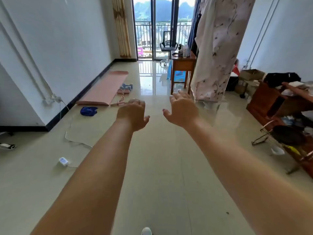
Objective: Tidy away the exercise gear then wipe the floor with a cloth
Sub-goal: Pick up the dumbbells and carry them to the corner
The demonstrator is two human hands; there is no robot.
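Both arms were stretched forward at chest height, palms down; the left hand (133,114) was released, fingers loosely extended, nothing in it; the right hand (182,110) likewise released, fingers spread, holding nothing; neither touched any object.

Exercise gear lay on the floor (160,167) ahead and to the left of the hands, well apart from them, along the left wall; judged the left hand the nearer of the two. One pink mat (105,89) lay flat and unrolled, long axis running away from the person, roughly parallel to the wall's dark skirting; near short edge towards the person. Just beside the mat's right edge: two pale blue dumbbells (127,86), close together; one pink skipping rope (122,95), its handles near the dumbbells and its cord trailing along the floor towards the mat's near corner. One blue cloth (89,111) lay crumpled on the floor just short of the mat's near end, apart from it.

Judgement: task not yet begun; the coming move calls for walking forward and left, then stooping to the mat's near end.

Further out: one white charger (63,161) with cable on the floor at left; one wooden bench (183,64) near the balcony door; one office chair (167,45) beyond it; cluttered furniture along the right wall, contents unclear.
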